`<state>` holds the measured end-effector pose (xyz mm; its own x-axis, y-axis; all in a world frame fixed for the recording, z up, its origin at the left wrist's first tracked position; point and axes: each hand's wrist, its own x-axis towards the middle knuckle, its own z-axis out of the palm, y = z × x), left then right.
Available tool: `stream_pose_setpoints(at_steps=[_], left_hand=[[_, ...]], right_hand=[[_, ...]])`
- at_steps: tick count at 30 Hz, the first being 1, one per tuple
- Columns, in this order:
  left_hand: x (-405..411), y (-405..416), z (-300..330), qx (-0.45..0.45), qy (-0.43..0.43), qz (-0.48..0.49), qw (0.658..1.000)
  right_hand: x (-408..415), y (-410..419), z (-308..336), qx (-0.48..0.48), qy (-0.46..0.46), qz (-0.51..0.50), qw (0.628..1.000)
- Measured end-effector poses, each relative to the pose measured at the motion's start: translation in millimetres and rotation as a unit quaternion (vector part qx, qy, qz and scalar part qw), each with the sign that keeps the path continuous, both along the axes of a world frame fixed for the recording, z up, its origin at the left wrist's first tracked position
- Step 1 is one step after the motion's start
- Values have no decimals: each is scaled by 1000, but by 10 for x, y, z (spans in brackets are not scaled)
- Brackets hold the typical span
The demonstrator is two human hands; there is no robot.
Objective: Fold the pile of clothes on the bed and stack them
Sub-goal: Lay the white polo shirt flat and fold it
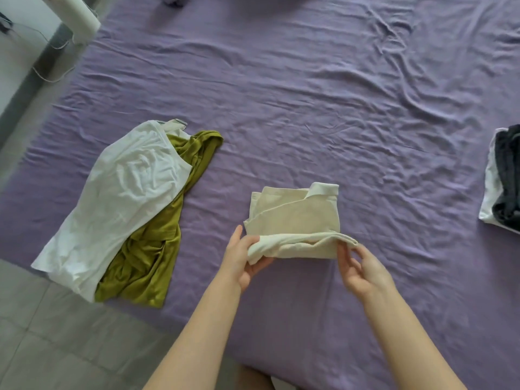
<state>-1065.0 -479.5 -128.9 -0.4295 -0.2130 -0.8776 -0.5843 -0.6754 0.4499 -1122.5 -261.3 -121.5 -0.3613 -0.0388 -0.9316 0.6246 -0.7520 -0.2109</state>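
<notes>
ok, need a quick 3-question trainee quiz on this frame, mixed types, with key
1. True or false: both hands hold the cream garment by its near edge.
2. Which garment lies on top in the unfolded pile at the left? A) white shirt B) green garment C) dark garment
3. Fill in: the dark garment at the right edge lies on a ____ cloth.

Key:
1. True: left hand grips the left corner, right hand pinches the right corner.
2. A
3. white
</notes>
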Motion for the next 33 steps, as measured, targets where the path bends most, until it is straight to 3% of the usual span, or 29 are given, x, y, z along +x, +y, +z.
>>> stream_pose_setpoints(at_steps=[4, 6, 7, 8, 9, 11, 13, 14, 15, 16, 17, 19, 21, 24, 27, 31, 33], left_hand=[[-595, -68, -39, 27, 35, 21, 999], [-780, -71, -101, 6, 38, -6, 999], [-828, -67, -131, -22, 35, -40, 998], [-846, -61, -158, -57, 33, -84, 994], [-843, -62, -191, -96, 35, -125, 987], [-785, -64, -237, -152, 48, -176, 971], [-703, -83, -286, -206, 71, -227, 949], [-671, -100, -334, -257, 84, -285, 920], [-643, -122, -402, -320, 92, -366, 869], [-626, -147, -465, -377, 94, -444, 807], [-622, -179, -521, -416, 88, -509, 748], [-632, -255, -628, -445, 58, -601, 661], [-646, -322, -725, -439, 39, -648, 621], [-689, -369, -819, -446, 31, -674, 588], [-685, -377, -859, -467, 34, -682, 562], [-625, -399, -828, -483, 57, -656, 576], [-589, -385, -787, -491, 54, -637, 591]], right_hand=[[-436, -245, -33, 35, 45, -26, 998], [-568, -347, -106, 107, 103, 59, 987], [-607, -381, -150, 182, 149, 149, 960], [-632, -406, -195, 285, 208, 263, 898], [-642, -432, -242, 386, 276, 372, 798], [-658, -474, -327, 527, 414, 508, 541], [-727, -565, -411, 587, 515, 547, 302], [-766, -624, -453, 592, 537, 564, 208], [-815, -685, -488, 581, 542, 590, 140], [-874, -740, -527, 557, 529, 633, 101], [-937, -781, -600, 533, 508, 672, 84], [-1066, -831, -765, 497, 435, 745, 93], [-1158, -875, -890, 484, 363, 789, 107], [-1206, -970, -950, 478, 300, 814, 136], [-1219, -1087, -867, 507, 277, 806, 126], [-1247, -1202, -693, 495, 207, 826, 173], [-1200, -1198, -622, 468, 174, 847, 180]])
